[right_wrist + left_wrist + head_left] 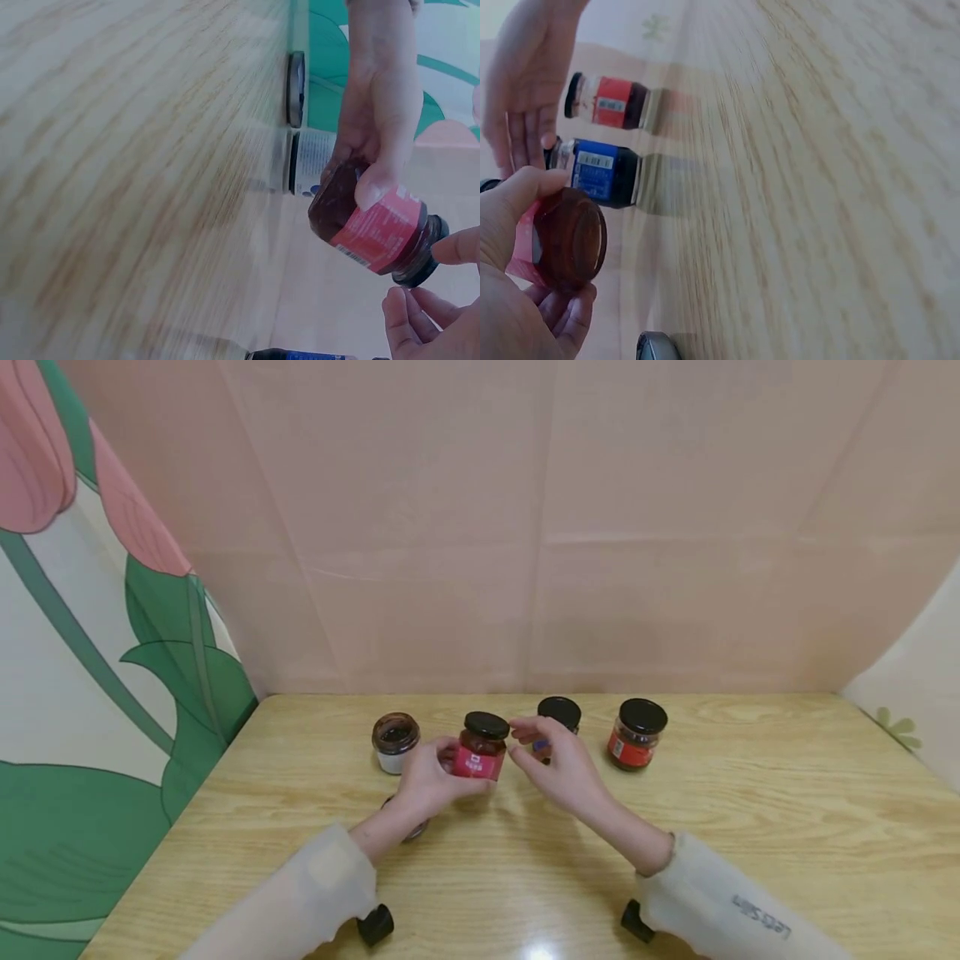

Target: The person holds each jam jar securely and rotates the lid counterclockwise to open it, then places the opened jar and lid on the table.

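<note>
My left hand (438, 777) grips a jar with a pink-red label and black lid (480, 760), raised off the table and tilted. In the left wrist view the base of this jar (574, 240) faces the camera. Beside its lid is my right hand (558, 768), thumb and fingers parted and slightly bent. The right wrist view has those fingertips (456, 247) right at the lid's edge; whether they touch it I cannot tell. An uncapped jar with a white label (393, 743) stands left of my left hand. A loose lid (412, 831) lies partly hidden under my left wrist.
Behind my right hand stands a jar with a blue label and black lid (558, 714). Farther right is a black-lidded jar with a red label (636, 735). All stand on a wooden table (750, 793), with a pink cloth backdrop (420, 527) at its far edge.
</note>
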Available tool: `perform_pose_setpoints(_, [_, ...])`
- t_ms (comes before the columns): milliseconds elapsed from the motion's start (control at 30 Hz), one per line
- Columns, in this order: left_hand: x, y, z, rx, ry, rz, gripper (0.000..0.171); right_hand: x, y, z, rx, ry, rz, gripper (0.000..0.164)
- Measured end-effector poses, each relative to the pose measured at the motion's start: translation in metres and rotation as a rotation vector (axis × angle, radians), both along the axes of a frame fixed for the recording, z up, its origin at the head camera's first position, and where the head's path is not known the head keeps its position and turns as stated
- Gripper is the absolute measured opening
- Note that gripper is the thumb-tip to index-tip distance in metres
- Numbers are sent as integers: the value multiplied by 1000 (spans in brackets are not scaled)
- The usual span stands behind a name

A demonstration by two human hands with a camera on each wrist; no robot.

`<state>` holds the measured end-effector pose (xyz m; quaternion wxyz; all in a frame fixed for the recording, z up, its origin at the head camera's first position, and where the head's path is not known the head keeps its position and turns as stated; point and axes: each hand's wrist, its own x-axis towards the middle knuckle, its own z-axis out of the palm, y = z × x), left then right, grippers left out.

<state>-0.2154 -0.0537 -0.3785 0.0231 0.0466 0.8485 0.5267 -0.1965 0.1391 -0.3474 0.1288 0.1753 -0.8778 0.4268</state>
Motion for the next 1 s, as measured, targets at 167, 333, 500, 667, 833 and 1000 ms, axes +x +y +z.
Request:
perform_pose_setpoints(167, [2,-2,2,11,14,-28,66,-1,1,1,6,-46,-15,35])
perform_pose_setpoints(333, [4,-6,2,45,28,-57,59,-1,1,2,-8,-85,-19,39])
perform_pose_setpoints(500, [4,-8,1,52,28,-71,56,-3,0,2,-23,-108,-23,39])
perform_pose_setpoints(667, [6,-9,2,52,42,-94,54,-5,0,2,-32,-145,-15,39])
perform_pose_setpoints(833, [9,-10,6,42,50,-121,53,-8,-1,2,-3,-167,-27,41])
perform_pose_setpoints(1000, [11,-10,8,41,49,-134,52,-10,-4,2,6,-200,-60,45])
